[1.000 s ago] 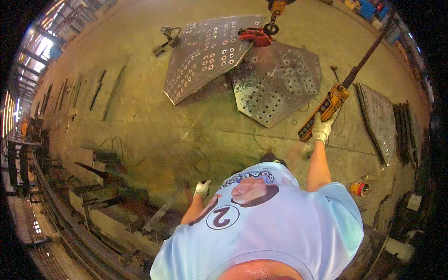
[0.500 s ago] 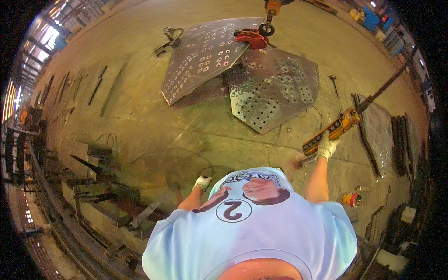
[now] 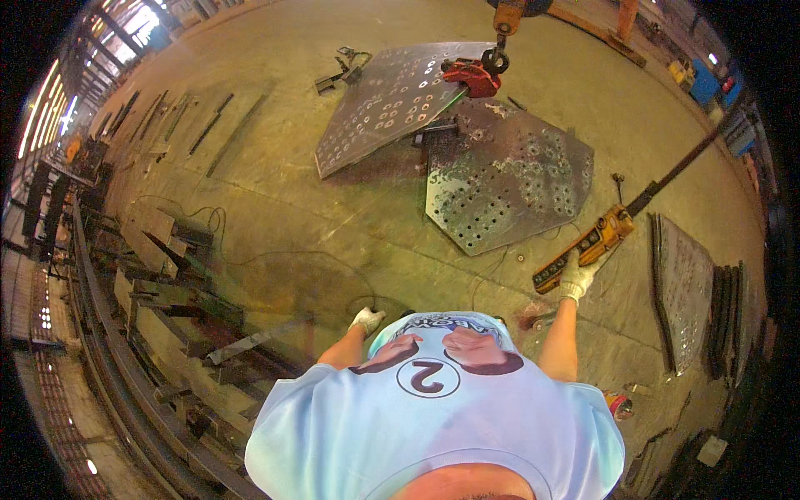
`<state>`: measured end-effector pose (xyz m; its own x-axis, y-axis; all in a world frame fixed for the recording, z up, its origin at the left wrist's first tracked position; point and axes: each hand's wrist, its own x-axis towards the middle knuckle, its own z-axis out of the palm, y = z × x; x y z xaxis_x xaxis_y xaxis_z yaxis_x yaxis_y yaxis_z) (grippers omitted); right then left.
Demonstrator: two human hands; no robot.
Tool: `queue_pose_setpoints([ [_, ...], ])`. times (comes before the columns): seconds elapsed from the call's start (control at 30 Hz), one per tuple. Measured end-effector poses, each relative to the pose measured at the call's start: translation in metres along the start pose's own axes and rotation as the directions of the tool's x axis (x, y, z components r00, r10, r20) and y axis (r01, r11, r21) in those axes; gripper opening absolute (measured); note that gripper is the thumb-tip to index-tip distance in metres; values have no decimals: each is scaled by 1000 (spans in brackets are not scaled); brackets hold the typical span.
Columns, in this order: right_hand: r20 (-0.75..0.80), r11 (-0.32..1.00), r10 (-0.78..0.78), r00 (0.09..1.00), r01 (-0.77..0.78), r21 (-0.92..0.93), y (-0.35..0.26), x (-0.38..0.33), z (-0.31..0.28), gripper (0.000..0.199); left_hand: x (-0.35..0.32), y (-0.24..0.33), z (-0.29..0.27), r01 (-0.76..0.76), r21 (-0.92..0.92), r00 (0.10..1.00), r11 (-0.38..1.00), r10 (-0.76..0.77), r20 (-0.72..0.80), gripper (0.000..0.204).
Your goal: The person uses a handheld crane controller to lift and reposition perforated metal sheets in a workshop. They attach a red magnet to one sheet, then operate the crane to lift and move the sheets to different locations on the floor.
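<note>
My right hand, in a pale work glove, is wrapped round a long yellow pendant control with a row of dark buttons. A thick dark cable runs from its far end toward the upper right. At my left side hangs my gloved left hand, with nothing visible in it and its thumb apart from the fingers. Ahead, a red lifting clamp under a crane hook grips the edge of a drilled steel plate. This plate is tilted and partly overlaps a second drilled plate.
A metal bracket-like piece lies beyond the tilted plate. Steel parts and long beams crowd the left, with thin bars on the floor farther off. Another drilled plate and dark bars lie at right, near a red can.
My view has turned slightly left. The clamped plate has shifted a little away relative to the second plate, and a dark bar now shows between them. My right hand keeps hold of the pendant control.
</note>
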<state>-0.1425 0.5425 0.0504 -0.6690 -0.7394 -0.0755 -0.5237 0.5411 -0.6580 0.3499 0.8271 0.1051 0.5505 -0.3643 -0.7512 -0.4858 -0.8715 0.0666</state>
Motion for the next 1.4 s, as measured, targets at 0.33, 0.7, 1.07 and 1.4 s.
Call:
queue_pose_setpoints([
  [0.33, 443, 520, -341, 829, -226, 824, -34, 3, -3, 59, -89, 54, 46, -247, -282, 957, 927, 187, -221, 71],
  [0.7, 742, 695, -497, 451, -306, 651, -125, -5, -109, 45, -164, 318, 110, -679, -590, 581, 436, 811, -71, 80],
  [1.07, 726, 776, -456, 515, -168, 607, -128, 4, -101, 64, -164, 336, 117, -520, -774, 617, 360, 786, -49, 74],
  [1.4, 731, 771, -483, 481, -162, 616, -101, 57, -85, 57, -125, 377, 152, -630, -709, 398, 317, 916, 57, 94],
])
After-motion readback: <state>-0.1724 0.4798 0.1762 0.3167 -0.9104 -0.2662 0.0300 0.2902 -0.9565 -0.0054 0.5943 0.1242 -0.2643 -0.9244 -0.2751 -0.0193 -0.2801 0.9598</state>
